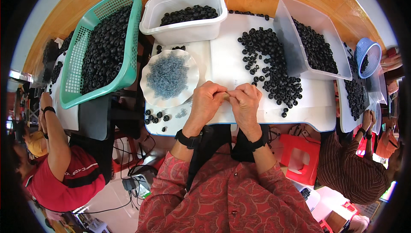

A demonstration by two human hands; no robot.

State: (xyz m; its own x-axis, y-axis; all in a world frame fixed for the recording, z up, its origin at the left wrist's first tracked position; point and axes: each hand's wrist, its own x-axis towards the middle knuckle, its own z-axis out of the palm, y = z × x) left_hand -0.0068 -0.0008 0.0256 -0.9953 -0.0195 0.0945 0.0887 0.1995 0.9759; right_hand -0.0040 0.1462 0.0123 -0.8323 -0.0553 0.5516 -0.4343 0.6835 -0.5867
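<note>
My left hand and my right hand meet fingertip to fingertip over the white table, pinching a small part that the fingers hide. Both wrists wear black bands. Just left of my left hand sits a white scalloped dish filled with tiny grey-blue pieces. Right of my right hand lies a loose heap of black rings. A few finished-looking black rings lie by the table's near left edge.
A teal basket, a white tub and a clear bin all hold black rings. A small blue basket sits far right. Other people sit at left and right. A red stool stands below the table.
</note>
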